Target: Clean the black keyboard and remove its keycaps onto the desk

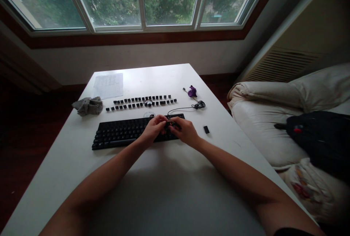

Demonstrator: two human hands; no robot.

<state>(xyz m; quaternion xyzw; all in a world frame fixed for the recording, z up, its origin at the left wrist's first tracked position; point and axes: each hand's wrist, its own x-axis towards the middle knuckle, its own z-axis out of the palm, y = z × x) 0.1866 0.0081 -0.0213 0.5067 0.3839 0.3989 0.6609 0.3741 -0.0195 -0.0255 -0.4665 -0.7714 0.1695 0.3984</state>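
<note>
Above the right part of a black keyboard, my left hand and my right hand meet with their fingertips pinched together. Between them is a small dark keycap-like piece, mostly covered by the fingers. My wrists and hands hide the right side of the keyboard. Behind it, loose black keycaps lie in two rows. A clear round dish sits just behind the keyboard, and another clear round item is among the rows.
A grey cloth lies at the table's left edge, near a printed sheet. On the right are a purple cloth by a thin stick, a coiled black cable and a small black block. A sofa stands to the right.
</note>
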